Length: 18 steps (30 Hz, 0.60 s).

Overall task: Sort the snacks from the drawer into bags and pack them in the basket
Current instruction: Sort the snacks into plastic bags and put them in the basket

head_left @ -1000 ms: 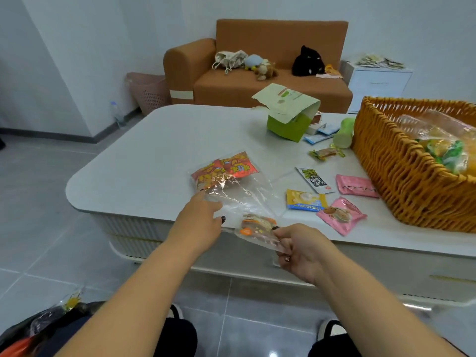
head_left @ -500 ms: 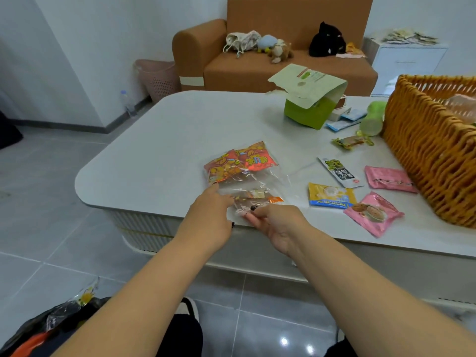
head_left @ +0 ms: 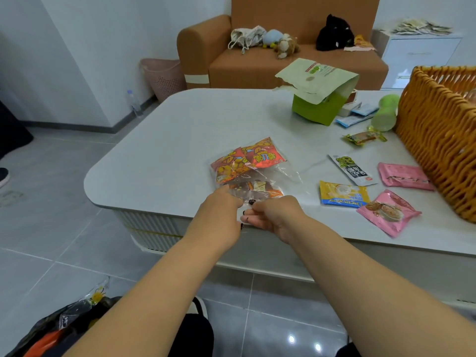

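Since a second earlier the right hand (head_left: 270, 215) had closed in beside the left hand (head_left: 219, 215), both pinching the near mouth of the clear plastic snack-filled bag (head_left: 247, 171), which lay lengthwise away from them at the white counter's (head_left: 180, 140) near edge.

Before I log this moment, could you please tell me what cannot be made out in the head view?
- Woven orange basket: cut by the right edge; contents unseen.
- Open end of the clear plastic bag: hidden behind the left hand and right hand.
- Print on the black-and-white sachet: too small.
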Motion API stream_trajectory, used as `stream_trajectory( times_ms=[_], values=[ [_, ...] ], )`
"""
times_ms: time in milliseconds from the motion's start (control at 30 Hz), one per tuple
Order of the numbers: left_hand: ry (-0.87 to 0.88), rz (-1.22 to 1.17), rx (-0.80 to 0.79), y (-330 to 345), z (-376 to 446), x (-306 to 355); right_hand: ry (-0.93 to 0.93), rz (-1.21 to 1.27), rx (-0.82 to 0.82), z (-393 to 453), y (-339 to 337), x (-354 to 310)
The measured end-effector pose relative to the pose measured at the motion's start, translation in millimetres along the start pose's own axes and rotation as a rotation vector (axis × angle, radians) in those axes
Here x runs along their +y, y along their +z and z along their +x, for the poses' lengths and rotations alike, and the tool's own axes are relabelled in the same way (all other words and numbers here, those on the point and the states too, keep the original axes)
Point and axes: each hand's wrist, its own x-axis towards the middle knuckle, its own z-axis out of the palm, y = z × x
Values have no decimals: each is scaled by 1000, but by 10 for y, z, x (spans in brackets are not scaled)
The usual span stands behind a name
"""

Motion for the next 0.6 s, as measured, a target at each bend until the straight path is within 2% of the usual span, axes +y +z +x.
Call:
stream_trajectory(
  times_ms=[200,300,433,500,600],
  values=[
    [17,67,-6,23,19,-27,-45,-188,62,-73,-62,-44],
    [8,130,-14,8,19,-65,-71,-256,38,-159,-174,-99],
    [-11,165,6,-28,-9,-76,-117,-500,31,-338,-489,-238],
    [3,186,37,-37,-7,-63,-168,-602,120,-383,-732,-331],
    [45,177,49,-34,21,-27,-350,-734,405,-344,-1171,-431]
  ],
)
